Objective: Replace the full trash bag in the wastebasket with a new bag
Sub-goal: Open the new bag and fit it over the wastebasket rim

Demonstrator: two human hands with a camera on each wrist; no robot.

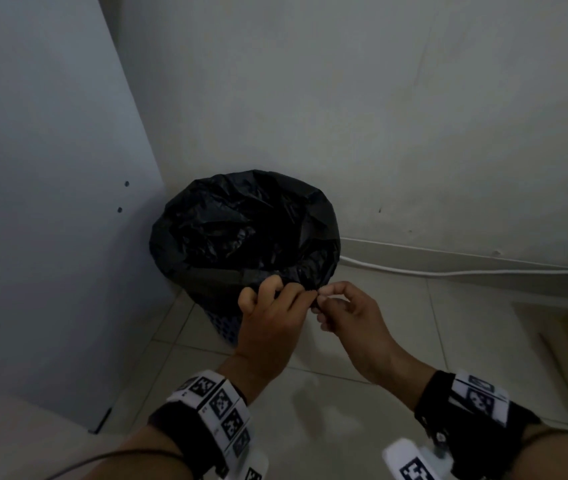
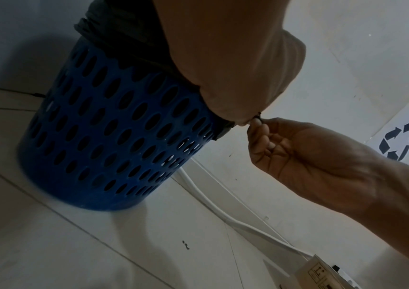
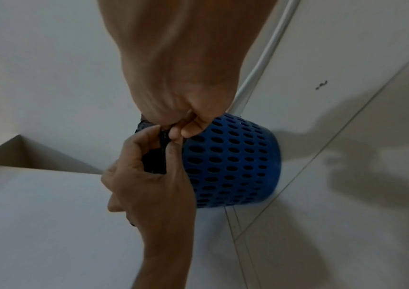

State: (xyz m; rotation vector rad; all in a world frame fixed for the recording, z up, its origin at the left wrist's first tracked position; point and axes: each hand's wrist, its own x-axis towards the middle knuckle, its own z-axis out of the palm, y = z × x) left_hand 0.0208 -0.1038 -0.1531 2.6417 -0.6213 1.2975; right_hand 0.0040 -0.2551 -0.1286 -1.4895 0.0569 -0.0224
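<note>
Blue perforated wastebasket (image 2: 114, 136) stands on the tiled floor (image 1: 362, 403) in the corner, between a white panel (image 1: 43, 202) and the wall (image 1: 379, 116). A black trash bag (image 1: 244, 223) lines it, its edge folded down over the rim.

Left hand (image 1: 272, 317): fingers curled, gripping a gathered wad of black film at the near side of the rim. Right hand (image 1: 348, 313): thumb and forefinger pinched together on a small twisted tail of the same film, just beside the left hand's fingertips; the other fingers are loosely curled and hold nothing. The two hands are touching or nearly so at the pinch point (the right wrist view shows it best).

Whether this is a knot being undone or slack being gathered, I cannot tell.

Handling judgement: the film looks thin, soft and crinkly, with no stiffness of its own. It probably stretches and tears if pulled from a small pinch, and it looks slick. Weight of the contents is unknown; the interior reads only as dark folds. Best hold is likely a full fistful of bunched film at the rim, on opposite sides, then a straight upward lift so the bag does not snag on the basket's holes.

A white cable (image 1: 449, 270) runs along the wall base behind the basket.
</note>
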